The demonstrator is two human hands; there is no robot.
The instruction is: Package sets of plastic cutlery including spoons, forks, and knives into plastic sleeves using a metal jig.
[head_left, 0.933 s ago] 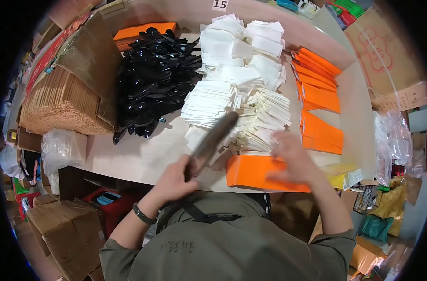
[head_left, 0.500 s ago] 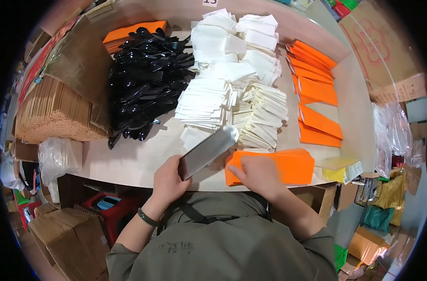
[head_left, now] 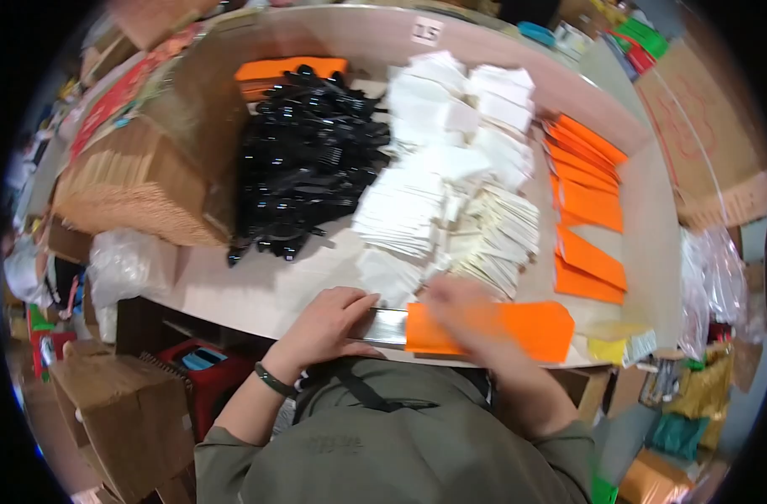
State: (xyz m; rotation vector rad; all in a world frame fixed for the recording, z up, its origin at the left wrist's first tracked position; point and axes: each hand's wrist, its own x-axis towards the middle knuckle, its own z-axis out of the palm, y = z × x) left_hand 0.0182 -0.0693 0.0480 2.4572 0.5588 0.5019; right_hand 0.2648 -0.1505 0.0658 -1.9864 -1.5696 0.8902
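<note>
While the left hand [head_left: 323,326] pinches a metal strip [head_left: 382,328], palm down | right hand [head_left: 463,312] slants over orange sleeves [head_left: 536,331], near right | blurred, its grip cannot be told

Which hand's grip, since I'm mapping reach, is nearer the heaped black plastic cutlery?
Left. The left grip sits below the cutlery in the picture; the right grip is farther off, to its lower right, over flat orange sleeves.

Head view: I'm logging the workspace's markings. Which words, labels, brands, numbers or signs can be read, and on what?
White card, bench back wall: readable number, which I won't copy.
Olive garment: writing too blurred.
Cardboard box at right: red print too blurred.
Yellow packet: print too small.
</note>
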